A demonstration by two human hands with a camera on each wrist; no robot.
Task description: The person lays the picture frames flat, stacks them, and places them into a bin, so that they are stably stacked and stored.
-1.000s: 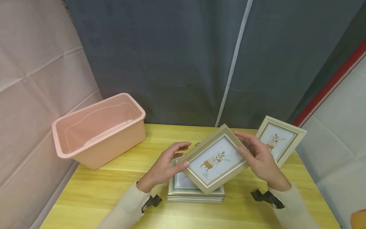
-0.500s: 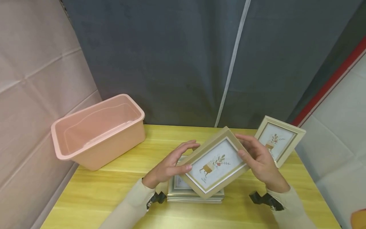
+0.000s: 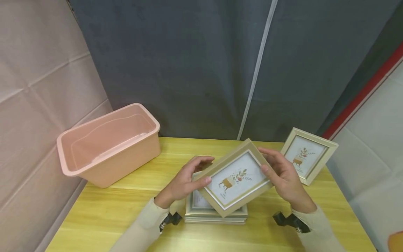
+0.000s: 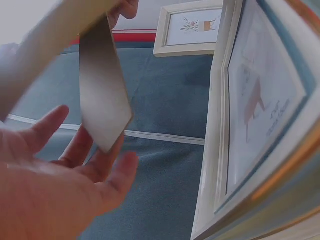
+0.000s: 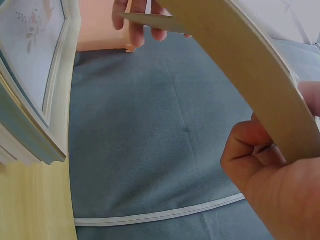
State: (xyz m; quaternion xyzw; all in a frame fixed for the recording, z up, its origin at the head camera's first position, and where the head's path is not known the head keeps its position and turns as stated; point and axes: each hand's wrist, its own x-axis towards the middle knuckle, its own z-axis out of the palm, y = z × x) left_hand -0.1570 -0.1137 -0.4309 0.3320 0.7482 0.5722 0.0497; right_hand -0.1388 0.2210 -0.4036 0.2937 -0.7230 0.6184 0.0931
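My right hand (image 3: 284, 178) grips the right end of a beige picture frame (image 3: 236, 178), thumb on the front and fingers behind. The frame is held tilted over a stack of similar frames (image 3: 215, 219), its plant print facing up. At its left corner is my left hand (image 3: 185, 182), the thumb overlapping the border in the head view. From the frame's back a stand leg (image 4: 102, 85) sticks out, and the left fingers (image 4: 100, 162) touch its tip with the thumb spread apart. Another picture frame (image 3: 305, 154) stands upright behind my right hand.
A pink plastic bin (image 3: 108, 169) stands at the table's left rear, with nothing visible inside. Behind the wooden table (image 3: 126, 213) hangs a dark grey curtain (image 3: 189, 70). Pale walls flank both sides, and an orange thing (image 3: 396, 242) shows at the lower right.
My left hand moved slightly right along the held frame's corner, then back a little. The frame shifted and tilted slightly; my right hand keeps its grip. Stack, standing frame and bin stayed put.
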